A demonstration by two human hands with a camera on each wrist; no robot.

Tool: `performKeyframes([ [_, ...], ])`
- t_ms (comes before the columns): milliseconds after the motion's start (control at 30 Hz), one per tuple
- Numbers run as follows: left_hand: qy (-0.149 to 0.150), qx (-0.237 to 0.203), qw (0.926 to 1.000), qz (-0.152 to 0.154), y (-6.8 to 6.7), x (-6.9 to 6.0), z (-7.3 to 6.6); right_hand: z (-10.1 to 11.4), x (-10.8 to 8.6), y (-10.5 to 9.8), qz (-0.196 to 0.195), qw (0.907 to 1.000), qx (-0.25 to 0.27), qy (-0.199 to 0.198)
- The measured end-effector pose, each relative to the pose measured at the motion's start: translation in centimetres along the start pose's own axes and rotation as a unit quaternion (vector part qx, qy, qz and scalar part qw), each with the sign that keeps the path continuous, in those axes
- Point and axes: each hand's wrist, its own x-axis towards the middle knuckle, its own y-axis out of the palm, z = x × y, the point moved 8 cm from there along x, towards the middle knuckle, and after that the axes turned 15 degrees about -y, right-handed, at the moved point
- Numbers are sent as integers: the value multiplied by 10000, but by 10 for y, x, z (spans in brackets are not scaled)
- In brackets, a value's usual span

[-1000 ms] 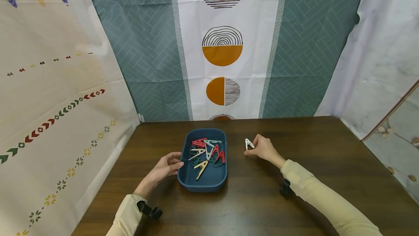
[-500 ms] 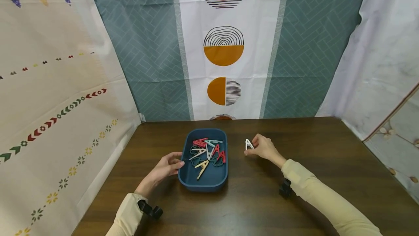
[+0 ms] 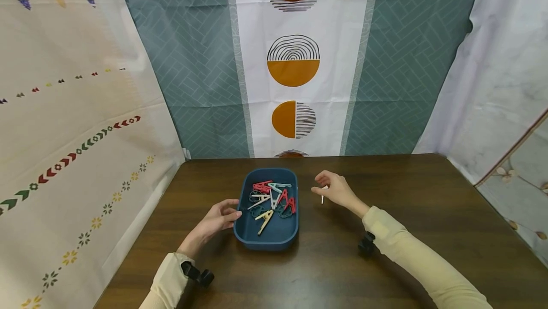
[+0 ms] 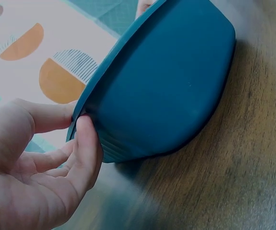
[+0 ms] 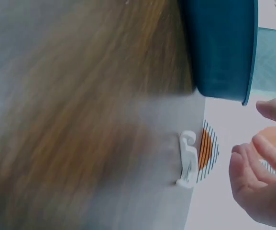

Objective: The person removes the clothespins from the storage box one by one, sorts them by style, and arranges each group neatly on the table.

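Note:
A dark blue plastic bin (image 3: 278,235) stands on the table with several clothespins inside: red, pale blue, whitish and a yellow one (image 3: 266,221). Dark green loops (image 3: 284,212) lie among them. My left hand (image 3: 219,217) pinches the bin's left rim between thumb and fingers, plainly seen in the left wrist view. To the right of the bin, my right hand (image 3: 337,192) hovers over the table with loosely bent fingers and nothing in them. A white clothespin (image 5: 189,160) stands on the table below it, apart from the fingers; in the head view the hand partly covers it.
The brown wooden table (image 3: 299,280) reaches back to a hanging cloth (image 3: 201,109) printed with circles. Patterned fabric (image 3: 77,194) closes off the left side, and pale fabric (image 3: 479,109) the right.
My right hand has let go of the white clothespin and moved a little left, toward the bin. The clothespin stays on the table. My left hand keeps its grip on the rim.

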Motion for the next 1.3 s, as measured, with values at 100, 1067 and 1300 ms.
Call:
performKeyframes([
  [100, -2, -122, 9999, 49, 1, 0, 1, 8, 5, 6, -11, 9997, 136, -197],
  [1067, -208, -462, 9976, 470, 2, -6, 2, 74, 41, 64, 1960, 9667, 1084, -1237],
  [1300, -261, -485, 9975, 433, 2, -5, 4, 87, 41, 95, 2646, 9396, 1714, -1329],
])
